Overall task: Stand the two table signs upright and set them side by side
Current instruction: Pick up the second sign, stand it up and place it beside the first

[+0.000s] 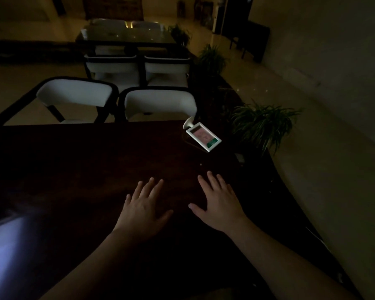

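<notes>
One table sign (203,136) lies on its side on the dark table (85,169), toward the far right. It has a white frame, a pinkish card with a green strip, and a round white foot pointing to the far edge. I see only this one sign; the room is very dim. My left hand (142,210) and my right hand (220,201) rest flat on the table, palms down, fingers spread, side by side. Both hold nothing. The sign lies well beyond my right hand, apart from it.
Two white chairs (160,103) stand at the table's far edge, with more chairs and a second table (126,33) behind. Potted plants (262,122) stand on the floor just right of the table. A pale glare patch (7,245) sits at the near left.
</notes>
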`<state>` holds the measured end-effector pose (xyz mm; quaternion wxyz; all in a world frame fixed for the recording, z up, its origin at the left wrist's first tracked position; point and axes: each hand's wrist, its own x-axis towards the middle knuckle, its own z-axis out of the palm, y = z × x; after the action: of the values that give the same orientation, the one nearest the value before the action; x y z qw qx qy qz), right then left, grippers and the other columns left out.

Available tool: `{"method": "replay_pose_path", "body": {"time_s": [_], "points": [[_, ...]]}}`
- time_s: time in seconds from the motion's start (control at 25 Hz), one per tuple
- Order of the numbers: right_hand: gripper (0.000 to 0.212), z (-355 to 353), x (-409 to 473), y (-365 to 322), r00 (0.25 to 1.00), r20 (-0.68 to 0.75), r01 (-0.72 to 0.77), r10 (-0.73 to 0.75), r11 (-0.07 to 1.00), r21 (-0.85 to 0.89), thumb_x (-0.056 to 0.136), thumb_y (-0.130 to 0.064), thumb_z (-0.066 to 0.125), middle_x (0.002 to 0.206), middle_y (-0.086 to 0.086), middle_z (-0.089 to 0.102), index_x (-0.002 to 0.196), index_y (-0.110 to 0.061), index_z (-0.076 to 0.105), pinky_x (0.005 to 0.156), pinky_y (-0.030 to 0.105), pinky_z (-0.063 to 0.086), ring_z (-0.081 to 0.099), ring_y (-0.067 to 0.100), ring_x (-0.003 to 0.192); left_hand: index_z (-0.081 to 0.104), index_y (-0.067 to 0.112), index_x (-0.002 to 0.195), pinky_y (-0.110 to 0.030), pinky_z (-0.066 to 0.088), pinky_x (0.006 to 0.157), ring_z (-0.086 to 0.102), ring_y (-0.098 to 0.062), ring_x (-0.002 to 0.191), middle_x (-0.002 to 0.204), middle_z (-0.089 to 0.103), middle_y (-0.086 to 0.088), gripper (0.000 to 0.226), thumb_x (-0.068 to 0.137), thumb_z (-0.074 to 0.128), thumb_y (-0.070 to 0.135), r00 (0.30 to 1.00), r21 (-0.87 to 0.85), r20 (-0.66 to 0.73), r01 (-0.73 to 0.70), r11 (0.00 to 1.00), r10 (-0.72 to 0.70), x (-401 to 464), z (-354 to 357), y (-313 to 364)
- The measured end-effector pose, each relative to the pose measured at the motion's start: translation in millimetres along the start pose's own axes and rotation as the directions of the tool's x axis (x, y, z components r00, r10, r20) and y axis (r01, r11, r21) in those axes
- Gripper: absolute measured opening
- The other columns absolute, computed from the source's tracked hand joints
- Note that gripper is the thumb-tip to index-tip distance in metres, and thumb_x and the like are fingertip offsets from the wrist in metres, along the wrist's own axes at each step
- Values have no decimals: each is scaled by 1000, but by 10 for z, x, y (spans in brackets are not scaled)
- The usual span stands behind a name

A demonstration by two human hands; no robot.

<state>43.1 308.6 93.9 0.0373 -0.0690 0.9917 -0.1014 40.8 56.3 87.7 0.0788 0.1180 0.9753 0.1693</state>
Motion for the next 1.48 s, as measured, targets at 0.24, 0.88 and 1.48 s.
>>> {"method": "replay_pose_path", "body": {"time_s": [0.24, 0.88, 1.48], "points": [[92, -53, 434, 287, 997, -17, -72, 73, 996, 45, 79, -78, 42, 165, 4, 10, 153, -33, 10, 115, 54, 23, 8, 29, 150, -3, 40, 152, -55, 13, 118, -5, -23, 149, 165, -1, 4, 94, 81, 49, 73, 999, -33, -43, -34, 999, 33, 556, -63, 189], [98, 213, 2410, 863, 972, 66, -225, 224, 974, 19, 81, -71, 55, 163, 10, 15, 155, -22, 15, 106, 51, 38, 20, 33, 145, -6, 35, 153, -51, 9, 119, -12, -21, 148, 165, -4, 3, 86, 87, 34, 73, 992, -68, 70, 107, 992, -102, 1247, 560, -299], [123, 604, 4253, 1605, 958, 185, -234, 217, 969, 75, 61, -66, 78, 153, 14, 26, 154, -25, 8, 101, 56, 40, 30, 37, 137, -1, 36, 154, -47, 13, 120, -12, -18, 148, 165, -2, 5, 86, 86, 33, 75, 946, 66, 129, 290, 955, -297, 1420, 1085, -353]]}}
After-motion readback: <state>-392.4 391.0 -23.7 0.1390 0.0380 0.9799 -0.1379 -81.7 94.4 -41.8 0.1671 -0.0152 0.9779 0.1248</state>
